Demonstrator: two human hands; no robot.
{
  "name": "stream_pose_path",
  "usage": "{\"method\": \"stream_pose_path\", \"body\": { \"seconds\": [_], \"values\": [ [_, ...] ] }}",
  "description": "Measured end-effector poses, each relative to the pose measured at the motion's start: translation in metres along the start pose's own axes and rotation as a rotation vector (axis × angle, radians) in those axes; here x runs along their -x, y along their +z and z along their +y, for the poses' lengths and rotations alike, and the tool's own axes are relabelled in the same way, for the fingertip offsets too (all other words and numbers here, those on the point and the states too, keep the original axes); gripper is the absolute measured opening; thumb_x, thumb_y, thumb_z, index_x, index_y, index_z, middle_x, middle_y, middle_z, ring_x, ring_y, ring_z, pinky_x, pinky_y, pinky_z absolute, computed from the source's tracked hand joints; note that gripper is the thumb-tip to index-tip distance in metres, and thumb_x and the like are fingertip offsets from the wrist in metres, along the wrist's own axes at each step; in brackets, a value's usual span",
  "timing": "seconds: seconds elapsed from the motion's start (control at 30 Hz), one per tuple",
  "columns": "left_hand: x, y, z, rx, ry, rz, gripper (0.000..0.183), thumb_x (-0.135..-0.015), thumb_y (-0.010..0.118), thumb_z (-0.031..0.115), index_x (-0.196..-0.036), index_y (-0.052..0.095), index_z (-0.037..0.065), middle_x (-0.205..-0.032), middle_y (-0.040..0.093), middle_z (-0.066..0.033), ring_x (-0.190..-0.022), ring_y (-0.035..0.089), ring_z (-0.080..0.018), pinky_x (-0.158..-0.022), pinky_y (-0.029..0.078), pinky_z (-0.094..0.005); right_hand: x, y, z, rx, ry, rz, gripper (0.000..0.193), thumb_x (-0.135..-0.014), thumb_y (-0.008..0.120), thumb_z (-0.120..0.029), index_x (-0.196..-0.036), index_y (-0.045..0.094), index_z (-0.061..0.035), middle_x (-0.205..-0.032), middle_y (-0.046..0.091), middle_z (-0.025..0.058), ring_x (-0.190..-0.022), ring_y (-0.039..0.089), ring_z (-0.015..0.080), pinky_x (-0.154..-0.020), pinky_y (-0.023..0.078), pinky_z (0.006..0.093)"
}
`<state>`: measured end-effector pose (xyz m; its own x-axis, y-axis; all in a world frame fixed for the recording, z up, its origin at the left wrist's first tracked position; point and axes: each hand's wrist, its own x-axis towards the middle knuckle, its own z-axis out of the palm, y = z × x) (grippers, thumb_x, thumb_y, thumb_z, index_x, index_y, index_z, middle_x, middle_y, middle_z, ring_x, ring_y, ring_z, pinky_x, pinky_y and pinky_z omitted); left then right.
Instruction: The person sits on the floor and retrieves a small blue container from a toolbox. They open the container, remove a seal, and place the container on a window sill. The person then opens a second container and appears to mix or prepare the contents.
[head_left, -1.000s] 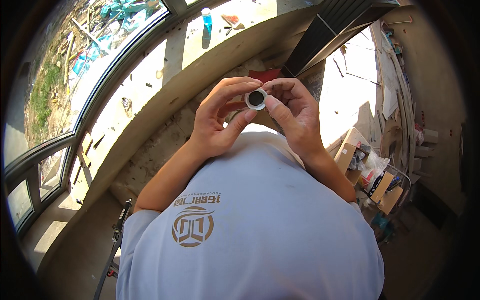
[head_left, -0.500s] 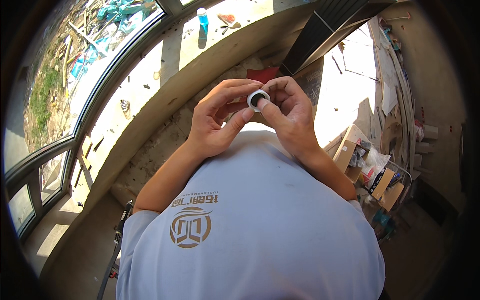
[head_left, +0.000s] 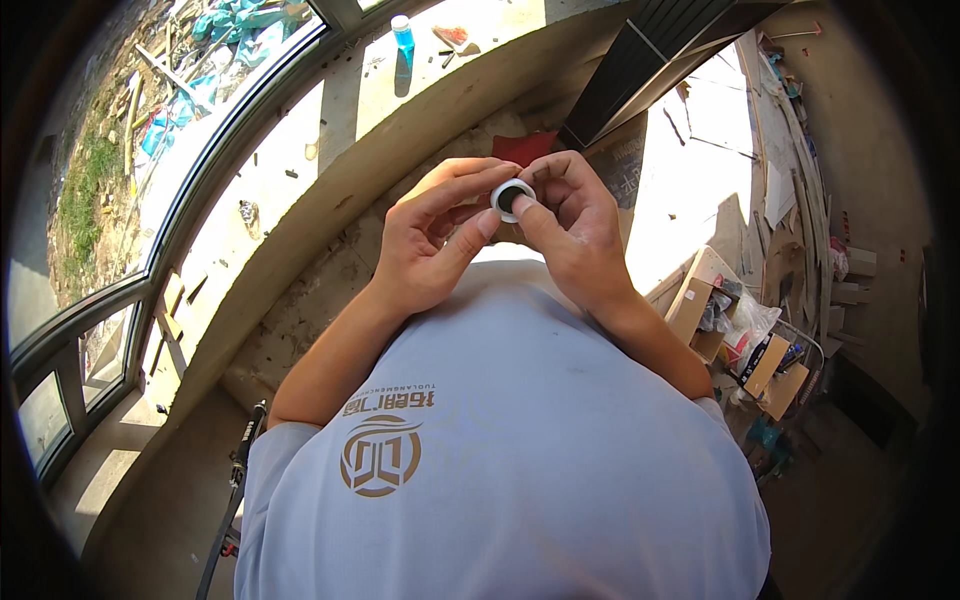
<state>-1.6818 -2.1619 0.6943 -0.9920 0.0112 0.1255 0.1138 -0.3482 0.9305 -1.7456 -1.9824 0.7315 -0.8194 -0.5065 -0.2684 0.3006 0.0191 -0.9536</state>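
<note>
Held up in front of my chest is a small white ring-shaped piece with a dark middle [head_left: 507,199]; its exact kind I cannot make out. My left hand [head_left: 428,240] grips it from the left, thumb against the near rim and fingers behind it. From the other side my right hand [head_left: 578,225] holds it too, its thumb laid over the near right part of the rim and the dark middle. The right fingers curl inward at the far side. What lies behind the piece is hidden by my fingers.
A bottle with blue liquid [head_left: 402,36] stands on the sunlit sill [head_left: 340,100] along the window. Dark long panels [head_left: 655,60] lean ahead. A red thing [head_left: 525,149] lies beyond my hands. At right, an open cardboard box [head_left: 690,310] sits beside a cluttered container [head_left: 770,360].
Both hands and the white ring have shifted very slightly to the left. The right thumb covers a little less of the dark middle. The grip is otherwise the same.
</note>
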Motion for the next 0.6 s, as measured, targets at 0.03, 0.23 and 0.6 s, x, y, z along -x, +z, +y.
{"method": "stream_pose_path", "body": {
  "seconds": [0.03,0.23,0.6],
  "values": [
    [0.0,0.0,0.0,0.009,-0.008,0.004,0.038,-0.103,0.063,0.004,-0.14,0.062,-0.005,-0.143,0.055,-0.0153,-0.126,0.062,-0.0221,-0.107,0.054,-0.0374,0.0,0.001,-0.001,-0.063,-0.021,-0.01,0.019,-0.102,0.058,-0.001,-0.12,0.054,0.0009,-0.107,0.068,0.0099,-0.096,0.067,0.0103,-0.085,0.057,0.0275],
    [-0.004,-0.002,-0.003,0.037,-0.007,0.036,0.034,-0.107,0.057,0.006,-0.139,0.061,-0.006,-0.138,0.058,-0.0151,-0.121,0.063,-0.0203,-0.103,0.056,-0.035,0.001,-0.003,-0.011,-0.156,0.028,-0.045,0.018,-0.101,0.062,-0.003,-0.116,0.055,0.0034,-0.101,0.07,0.0095,-0.092,0.069,0.0107,-0.082,0.059,0.0276],
    [-0.01,0.001,-0.007,-0.082,0.101,-0.018,0.033,-0.107,0.06,0.01,-0.137,0.061,-0.004,-0.136,0.061,-0.0163,-0.117,0.065,-0.0218,-0.1,0.058,-0.0368,-0.004,-0.003,-0.009,-0.074,0.101,0.009,0.019,-0.099,0.069,-0.01,-0.112,0.058,-0.0031,-0.089,0.068,0.0033,-0.075,0.062,0.0065,-0.069,0.051,0.0226]
  ]
}}
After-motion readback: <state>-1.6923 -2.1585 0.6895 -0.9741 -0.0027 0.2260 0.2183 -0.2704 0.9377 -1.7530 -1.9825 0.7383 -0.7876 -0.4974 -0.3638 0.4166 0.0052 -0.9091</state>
